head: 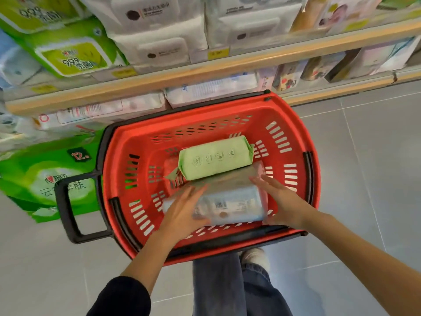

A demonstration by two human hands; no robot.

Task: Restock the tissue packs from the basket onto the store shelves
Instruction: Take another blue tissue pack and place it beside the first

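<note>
A red shopping basket (293,124) stands on the floor in front of the shelves. Inside lie a light green tissue pack (216,157) and, nearer to me, a pale blue-white tissue pack (234,201) with a barcode. My left hand (182,213) lies with straight fingers on the left end of the blue-white pack. My right hand (280,201) presses with straight fingers against its right end. The pack sits between both palms, tilted, low in the basket.
Wooden-edged shelves (205,67) run across the top, filled with white and green tissue packs. A large green pack (45,179) stands on the floor left of the basket, behind its black handle (66,208). Grey tiled floor (364,156) lies to the right. My legs are below the basket.
</note>
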